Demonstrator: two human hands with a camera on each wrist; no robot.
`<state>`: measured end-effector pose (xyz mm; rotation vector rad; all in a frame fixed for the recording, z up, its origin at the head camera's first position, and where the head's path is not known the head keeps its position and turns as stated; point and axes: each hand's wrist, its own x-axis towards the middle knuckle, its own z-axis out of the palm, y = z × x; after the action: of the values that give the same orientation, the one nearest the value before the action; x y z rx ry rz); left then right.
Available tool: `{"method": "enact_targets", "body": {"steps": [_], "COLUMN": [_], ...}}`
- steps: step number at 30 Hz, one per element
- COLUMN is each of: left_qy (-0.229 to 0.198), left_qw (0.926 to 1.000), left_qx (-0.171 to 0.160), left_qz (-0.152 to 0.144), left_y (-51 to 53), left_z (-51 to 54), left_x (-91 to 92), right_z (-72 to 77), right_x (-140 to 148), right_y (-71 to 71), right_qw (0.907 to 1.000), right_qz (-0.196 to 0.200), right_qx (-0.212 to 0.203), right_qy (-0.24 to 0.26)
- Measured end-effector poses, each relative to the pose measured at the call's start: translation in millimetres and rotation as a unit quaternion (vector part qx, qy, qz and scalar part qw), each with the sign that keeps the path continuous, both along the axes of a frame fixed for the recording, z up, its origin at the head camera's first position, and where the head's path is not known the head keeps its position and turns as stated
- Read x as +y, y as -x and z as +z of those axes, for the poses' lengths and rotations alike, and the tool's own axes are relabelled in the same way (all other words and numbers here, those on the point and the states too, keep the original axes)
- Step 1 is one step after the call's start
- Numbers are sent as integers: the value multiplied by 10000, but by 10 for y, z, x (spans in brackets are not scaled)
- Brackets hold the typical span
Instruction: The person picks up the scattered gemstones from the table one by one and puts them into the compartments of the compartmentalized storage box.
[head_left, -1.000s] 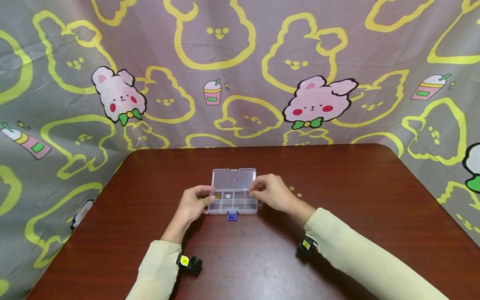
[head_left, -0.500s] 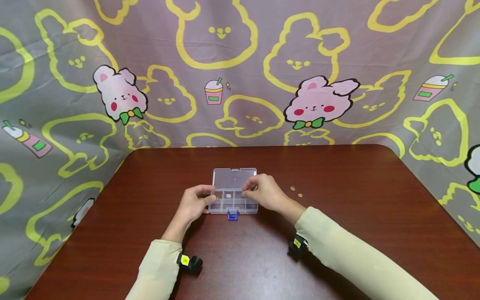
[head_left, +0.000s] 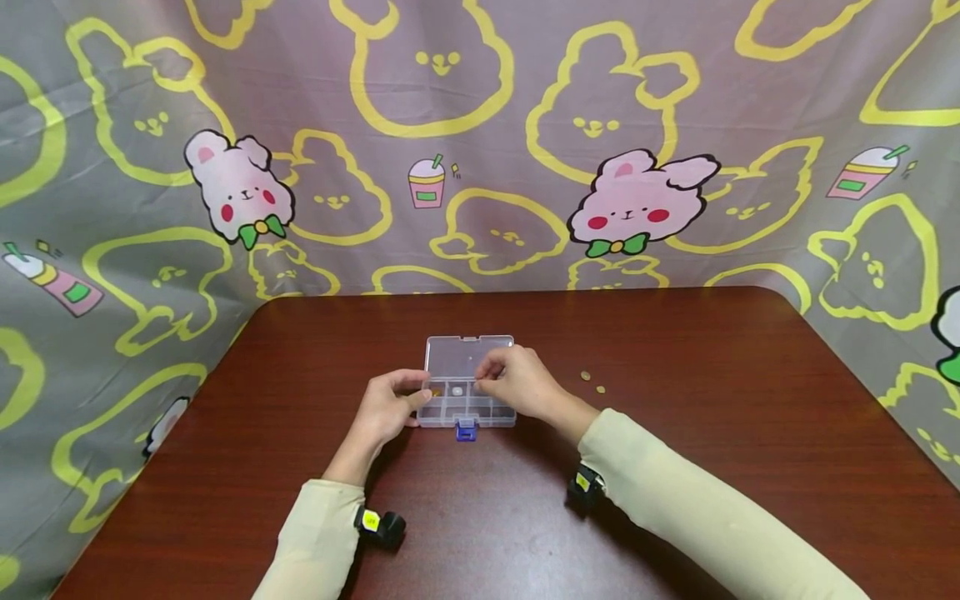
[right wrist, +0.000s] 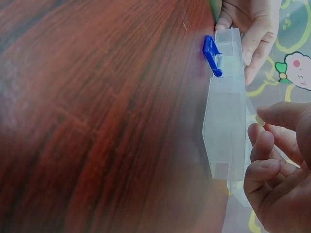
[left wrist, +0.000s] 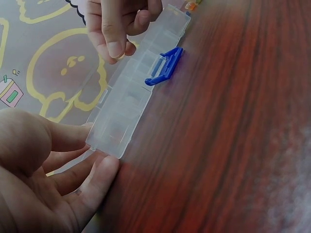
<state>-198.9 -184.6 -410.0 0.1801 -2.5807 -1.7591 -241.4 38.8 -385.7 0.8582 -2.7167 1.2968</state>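
Observation:
A clear plastic box [head_left: 477,422] with compartments lies on the table, its lid [head_left: 457,357] raised at the back and a blue latch [head_left: 466,432] at the front. My left hand [head_left: 384,410] grips the box's left end, thumb and fingers around its corner, as the left wrist view also shows. An orange-yellow piece lies in the back-left compartment and a white piece [head_left: 457,391] in the one beside it. Over the back row, right of the white piece, my right hand [head_left: 525,385] pinches a small yellowish piece [right wrist: 259,120] between thumb and index finger.
Two small yellowish pieces [head_left: 586,376] [head_left: 601,389] lie on the brown table [head_left: 675,358] right of the box. A patterned curtain [head_left: 495,167] hangs behind and along the sides of the table.
My right hand has moved left from the box's right end to over the middle of the back row. My left hand has stayed on the left end.

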Motion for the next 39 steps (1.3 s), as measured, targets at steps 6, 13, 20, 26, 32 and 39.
{"method": "enact_targets", "body": {"steps": [6,13,20,26,32,39], "left_qy": [-39,-58,-76,-82,-35,-85], "left_qw": [10000,10000,10000,9999,10000,9999], "left_qx": [29,33,48,79,80,86], "left_qz": [4,7,-2,-14,-14,-25], "left_y": [-1,-4,-13,-10,-3,-6], "left_z": [0,1,6,6,-4,-3], "left_x": [0,7,12,6,-1,6], "right_z": [5,-4,15,41,39,11], "right_x": [-20,-11,20,82,185,349], "right_y": [-6,-6,-9,-2,-8,-22], "right_qw": [10000,9999,10000,9998,9997,9994], "right_qz": [-55,-60,-17,-120,-194,-304], "right_qx": [-24,-49,6,47,-42,-99], "right_qy": [-37,-74,-81,-145,-120,-121]}}
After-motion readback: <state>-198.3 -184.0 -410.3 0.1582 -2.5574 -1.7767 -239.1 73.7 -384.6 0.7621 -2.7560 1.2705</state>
